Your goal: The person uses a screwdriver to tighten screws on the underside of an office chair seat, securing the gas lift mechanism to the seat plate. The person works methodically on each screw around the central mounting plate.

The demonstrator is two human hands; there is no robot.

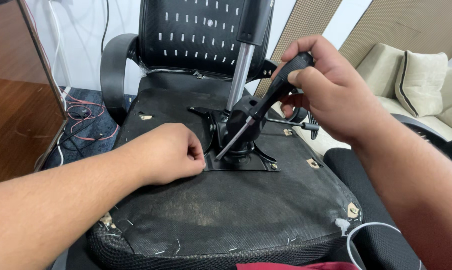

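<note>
Dusty black underside of an upturned chair seat fills the foreground; the left hand rests on it as a closed fist, its fingertips pinched at the edge of the metal mounting plate, though what they pinch cannot be told. Right hand is clenched round a black-handled screwdriver; its shaft slants down to the plate beside the gas cylinder.

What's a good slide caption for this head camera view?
Right hand drives a screwdriver into the overturned chair's base plate; left hand rests beside it.
</note>
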